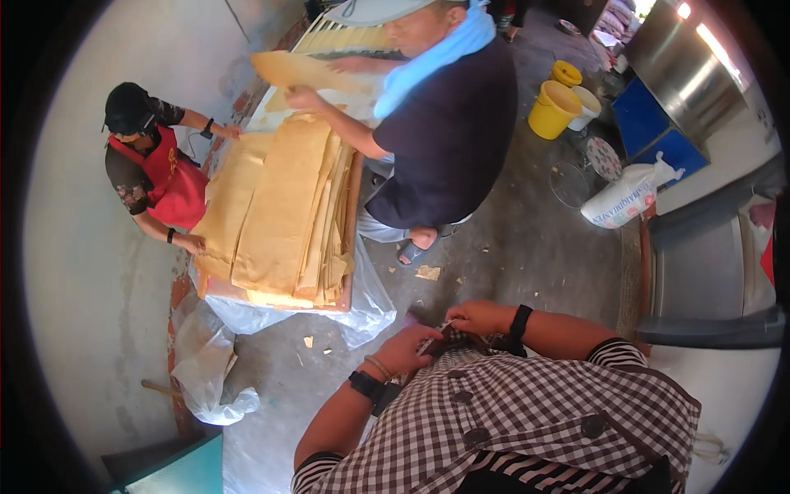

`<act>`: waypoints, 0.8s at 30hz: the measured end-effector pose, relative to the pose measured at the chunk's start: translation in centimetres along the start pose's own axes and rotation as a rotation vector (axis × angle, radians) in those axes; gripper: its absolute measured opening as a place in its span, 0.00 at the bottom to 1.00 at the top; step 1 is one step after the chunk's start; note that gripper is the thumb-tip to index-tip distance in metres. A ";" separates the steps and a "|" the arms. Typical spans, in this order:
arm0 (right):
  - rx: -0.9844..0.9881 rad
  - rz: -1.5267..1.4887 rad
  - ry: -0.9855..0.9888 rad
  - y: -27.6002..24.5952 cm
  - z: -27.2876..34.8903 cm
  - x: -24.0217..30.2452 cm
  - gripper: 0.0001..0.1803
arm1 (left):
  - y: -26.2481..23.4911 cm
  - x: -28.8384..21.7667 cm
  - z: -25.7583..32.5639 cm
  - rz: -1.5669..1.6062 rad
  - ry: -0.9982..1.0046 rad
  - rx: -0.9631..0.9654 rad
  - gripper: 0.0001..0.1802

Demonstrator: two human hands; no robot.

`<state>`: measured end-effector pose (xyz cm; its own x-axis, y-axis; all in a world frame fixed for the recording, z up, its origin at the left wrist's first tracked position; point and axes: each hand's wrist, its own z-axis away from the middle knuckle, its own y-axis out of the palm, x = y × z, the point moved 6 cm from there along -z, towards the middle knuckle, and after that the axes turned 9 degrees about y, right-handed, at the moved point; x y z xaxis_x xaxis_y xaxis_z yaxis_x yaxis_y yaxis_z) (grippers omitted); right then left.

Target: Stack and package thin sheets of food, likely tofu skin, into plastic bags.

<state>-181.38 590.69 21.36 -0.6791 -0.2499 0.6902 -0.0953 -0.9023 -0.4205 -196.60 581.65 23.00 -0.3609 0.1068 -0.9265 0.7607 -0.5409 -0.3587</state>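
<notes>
My left hand (401, 351) and my right hand (481, 318) are close together in front of my body. Both have their fingers closed on the hem of the brown-and-white checked apron (535, 403) I wear. A dark fold of the cloth shows between them. Each wrist carries a black band. Ahead to the left, apart from my hands, a tall stack of thin tan sheets (276, 206) lies on a wood-edged table (352, 230).
A person in a red apron (174, 177) touches the stack. Another, in a dark shirt (453, 115), holds a tan sheet (304, 71). Clear plastic sheeting (370, 292) hangs beneath. Yellow buckets (555, 109) and a white sack (629, 196) stand at right. Scraps litter the floor.
</notes>
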 end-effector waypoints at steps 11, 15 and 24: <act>0.412 -0.124 -0.036 -5.3 -6.2 -0.6 0.18 | -4.5 2.0 -2.7 -0.072 -0.384 -0.200 0.12; 0.487 -0.087 -0.033 -8.1 -8.0 -1.5 0.18 | -3.2 3.3 -1.5 0.050 -0.550 -0.332 0.09; 0.415 -0.137 -0.072 -13.3 -10.7 -3.1 0.17 | 0.2 5.2 -3.2 0.358 -0.560 -0.425 0.07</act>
<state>-185.85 607.24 18.51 -0.6267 -0.1284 0.7686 0.1293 -0.9898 -0.0599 -196.58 584.80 17.74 -0.1869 -0.5106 -0.8392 0.9823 -0.0855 -0.1667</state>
